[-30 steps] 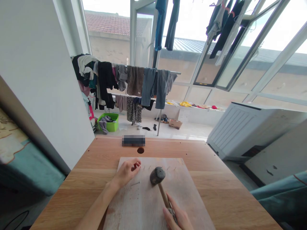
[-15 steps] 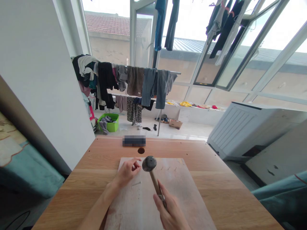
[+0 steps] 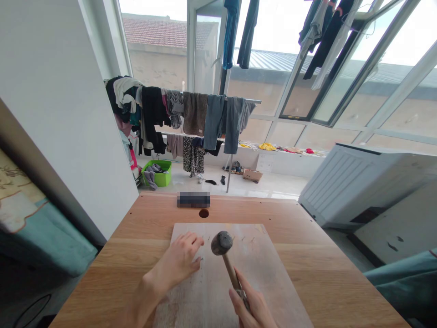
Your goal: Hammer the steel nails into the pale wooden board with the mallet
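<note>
My right hand (image 3: 254,303) grips the wooden handle of a mallet (image 3: 222,243), its dark rounded head held above a pale wooden board (image 3: 262,278). My left hand (image 3: 182,257) is over the left part of the board, thumb and fingers apart. By its thumb tip shows the end of a loose nail (image 3: 202,258); the rest of that nail is hidden under the hand. Along the far part of the board several thin nails (image 3: 253,240) stand up in a row, partly behind the mallet head.
The board lies on a wooden table (image 3: 307,255) with a round hole (image 3: 204,213) and a blurred dark box (image 3: 193,199) near the far edge. Beyond are a laundry rack (image 3: 218,118), a green basket (image 3: 164,175) and a white cabinet (image 3: 344,182) at right.
My left hand has moved nearer to me, from the nail row to the loose nail, and its thumb and fingers have spread. The mallet stays raised; the view has shifted slightly.
</note>
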A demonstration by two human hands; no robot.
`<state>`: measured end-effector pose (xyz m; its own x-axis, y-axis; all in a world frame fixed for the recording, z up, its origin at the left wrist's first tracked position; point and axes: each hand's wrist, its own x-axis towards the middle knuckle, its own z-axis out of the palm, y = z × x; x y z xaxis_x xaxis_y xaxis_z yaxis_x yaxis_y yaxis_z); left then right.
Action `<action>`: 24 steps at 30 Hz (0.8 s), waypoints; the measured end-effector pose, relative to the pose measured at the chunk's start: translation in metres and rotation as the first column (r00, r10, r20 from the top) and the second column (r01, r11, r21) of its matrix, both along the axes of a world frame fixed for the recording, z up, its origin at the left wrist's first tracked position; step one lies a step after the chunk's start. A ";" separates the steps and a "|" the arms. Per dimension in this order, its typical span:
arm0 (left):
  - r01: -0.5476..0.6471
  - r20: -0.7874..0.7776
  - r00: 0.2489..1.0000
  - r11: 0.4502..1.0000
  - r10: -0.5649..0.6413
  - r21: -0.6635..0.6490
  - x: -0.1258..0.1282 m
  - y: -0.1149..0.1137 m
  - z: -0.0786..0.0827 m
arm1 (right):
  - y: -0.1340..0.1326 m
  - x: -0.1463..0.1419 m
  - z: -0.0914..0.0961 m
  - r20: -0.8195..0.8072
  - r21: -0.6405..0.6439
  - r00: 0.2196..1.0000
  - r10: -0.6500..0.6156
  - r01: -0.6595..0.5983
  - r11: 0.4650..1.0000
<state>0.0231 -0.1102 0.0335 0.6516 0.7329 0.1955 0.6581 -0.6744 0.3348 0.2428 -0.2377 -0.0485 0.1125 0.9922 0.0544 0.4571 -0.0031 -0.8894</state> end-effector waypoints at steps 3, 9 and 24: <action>0.012 -0.275 0.961 0.998 0.003 0.054 0.014 -0.016 0.001 | -0.010 0.003 -0.007 -0.039 -0.101 0.999 -0.017 0.013 0.995; 0.065 -0.200 0.978 0.998 -0.068 -0.019 0.015 -0.004 -0.003 | -0.016 0.005 -0.006 -0.040 -0.152 0.999 -0.031 0.025 0.988; -0.075 0.449 0.876 0.969 0.177 -0.237 -0.020 0.039 -0.030 | -0.012 0.001 -0.011 -0.046 -0.182 0.999 -0.008 0.000 0.983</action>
